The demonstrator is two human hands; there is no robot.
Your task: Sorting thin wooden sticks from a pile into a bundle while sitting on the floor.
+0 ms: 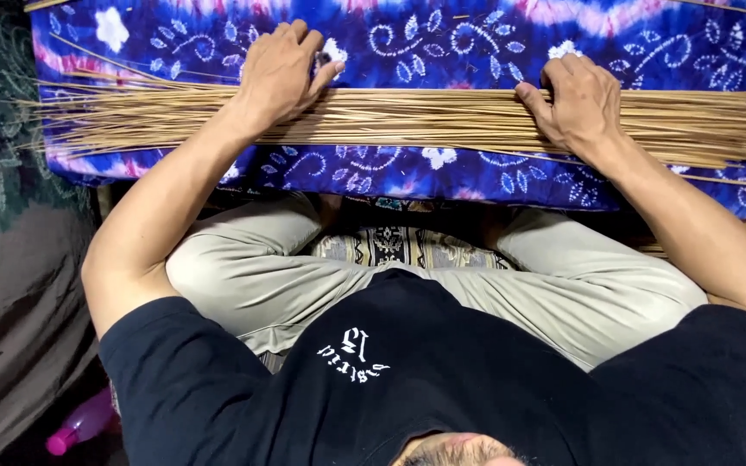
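while both my hands press flat, fingers spread, left hand [282, 73] and right hand [576, 103] pin the thin sticks [425, 116] across the blue patterned cloth [442, 39]; stick ends run out of view right, pink bottle [79, 423] half hidden.

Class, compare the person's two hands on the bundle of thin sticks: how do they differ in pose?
The left hand lies flatter, fingers stretched forward over the sticks onto the blue patterned cloth. The right hand is curled, knuckles raised, fingers bent down into the bundle. Both press on the same sticks.
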